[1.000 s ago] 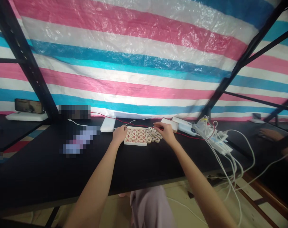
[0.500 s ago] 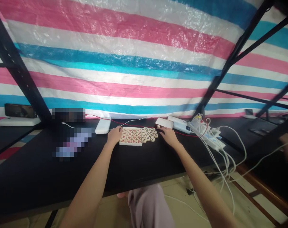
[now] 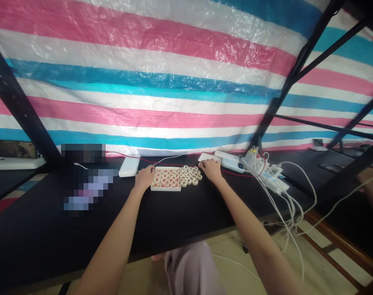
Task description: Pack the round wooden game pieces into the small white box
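A shallow white box (image 3: 165,189) lies on the dark table, filled with rows of round Chinese chess pieces marked in red (image 3: 165,178). At its left side is my left hand (image 3: 144,179), fingers closed on the box's edge near the far corner. Against the box's right side sits a loose cluster of black-marked chess pieces (image 3: 190,175), lying flat on the table. Just right of that cluster, my right hand (image 3: 211,170) has its fingers bent together in front of a small box with a white top (image 3: 207,156). What its fingertips hold, if anything, is hidden.
A white power bank (image 3: 129,165) lies left of my left hand. Light blue and white devices (image 3: 232,164) and a power strip with tangled cables (image 3: 272,180) are on the right. A red cable crosses behind the pieces. Dark metal posts and a striped sheet (image 3: 162,119) stand behind.
My right hand's fingers have drawn in and now cover part of the small white-topped box. My left hand stays at the box of pieces. The whole view has shifted slightly.
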Tool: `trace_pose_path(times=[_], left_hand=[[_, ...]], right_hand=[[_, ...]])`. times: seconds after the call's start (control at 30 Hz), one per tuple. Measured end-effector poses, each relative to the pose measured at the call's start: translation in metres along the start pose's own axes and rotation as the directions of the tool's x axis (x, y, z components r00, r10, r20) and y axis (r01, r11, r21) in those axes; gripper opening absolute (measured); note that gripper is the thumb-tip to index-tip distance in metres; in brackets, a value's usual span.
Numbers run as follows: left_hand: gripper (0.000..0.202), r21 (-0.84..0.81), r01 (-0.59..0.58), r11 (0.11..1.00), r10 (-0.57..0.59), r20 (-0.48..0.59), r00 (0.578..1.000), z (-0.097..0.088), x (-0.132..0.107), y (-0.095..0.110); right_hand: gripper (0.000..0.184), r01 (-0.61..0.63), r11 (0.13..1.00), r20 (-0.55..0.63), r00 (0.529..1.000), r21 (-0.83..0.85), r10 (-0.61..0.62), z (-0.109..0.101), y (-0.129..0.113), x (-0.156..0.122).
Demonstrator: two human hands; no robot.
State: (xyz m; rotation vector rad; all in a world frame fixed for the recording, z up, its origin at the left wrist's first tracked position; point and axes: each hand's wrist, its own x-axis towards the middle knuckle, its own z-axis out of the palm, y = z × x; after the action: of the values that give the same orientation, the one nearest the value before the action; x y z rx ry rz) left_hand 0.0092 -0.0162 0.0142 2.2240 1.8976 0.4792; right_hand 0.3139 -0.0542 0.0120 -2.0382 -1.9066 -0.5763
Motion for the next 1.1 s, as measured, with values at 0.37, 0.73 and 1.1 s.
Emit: trace_pose_path(times=[0.37, 0.73, 1.1], left_hand=[[0.037, -0.005, 0.009, 1.000, -0.009, 0.011, 1.000, -0.001, 0.000, 0.001], [0.037, -0.030, -0.007, 1.000, 0.007, -0.004, 1.000, 0.000, -0.001, 0.000], [0.036, -0.024, -0.017, 1.000, 0.017, -0.021, 1.000, 0.003, -0.002, -0.002]], right_hand=[[0.016, 0.059, 0.998, -0.053, 0.997, 0.032, -0.057, 0.007, -0.001, 0.005], [0.022, 0.166, 0.889, -0.235, 0.970, 0.426, -0.068, -0.014, 0.012, -0.032], [0.024, 0.286, 0.825, -0.021, 0.949, 0.488, -0.316, -0.032, 0.012, -0.097]])
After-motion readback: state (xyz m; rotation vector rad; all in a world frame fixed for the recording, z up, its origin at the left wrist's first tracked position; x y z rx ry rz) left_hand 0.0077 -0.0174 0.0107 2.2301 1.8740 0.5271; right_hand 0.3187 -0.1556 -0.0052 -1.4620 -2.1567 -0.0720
